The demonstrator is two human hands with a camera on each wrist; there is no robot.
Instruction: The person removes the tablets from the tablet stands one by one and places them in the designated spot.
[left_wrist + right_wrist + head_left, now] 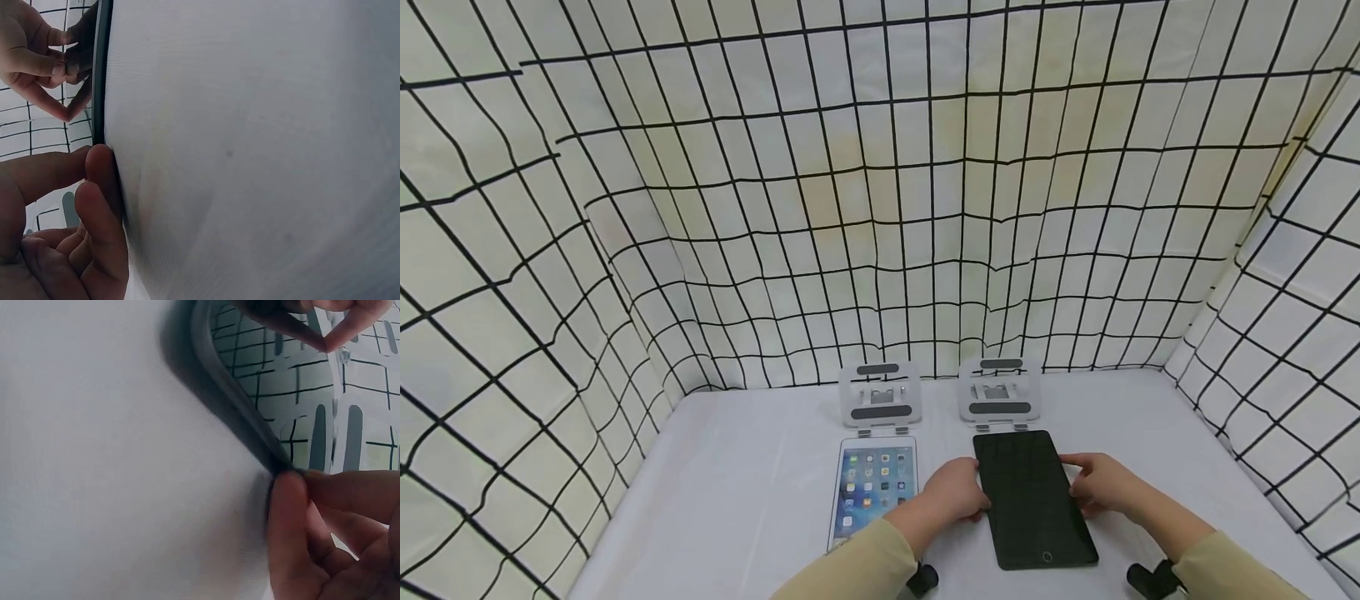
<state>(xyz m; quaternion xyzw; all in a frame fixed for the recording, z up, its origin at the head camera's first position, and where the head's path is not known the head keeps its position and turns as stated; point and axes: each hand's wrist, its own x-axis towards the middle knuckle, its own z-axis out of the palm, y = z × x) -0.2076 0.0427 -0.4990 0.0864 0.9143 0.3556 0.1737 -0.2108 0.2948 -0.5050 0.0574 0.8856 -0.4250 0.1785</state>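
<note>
A black tablet [1033, 504] with a dark screen is held between both hands in the head view. My left hand [953, 490] grips its left edge. On the opposite edge, my right hand [1103, 483] pinches the tablet with finger and thumb. Seen from the left wrist, the tablet's thin rim [100, 81] runs up from the fingertips, and the other hand is mirrored in the glossy screen. The right wrist view shows thumb and finger closed on the tablet's dark edge [240, 415], close over the white surface.
To the left lies a white tablet [874, 483] with its screen lit, partly covered by the left forearm. Two grey-white stands [880, 396] with dark pads sit behind the tablets, the other stand [998, 390] behind the black one. White walls with black grid lines enclose the white table [730, 492].
</note>
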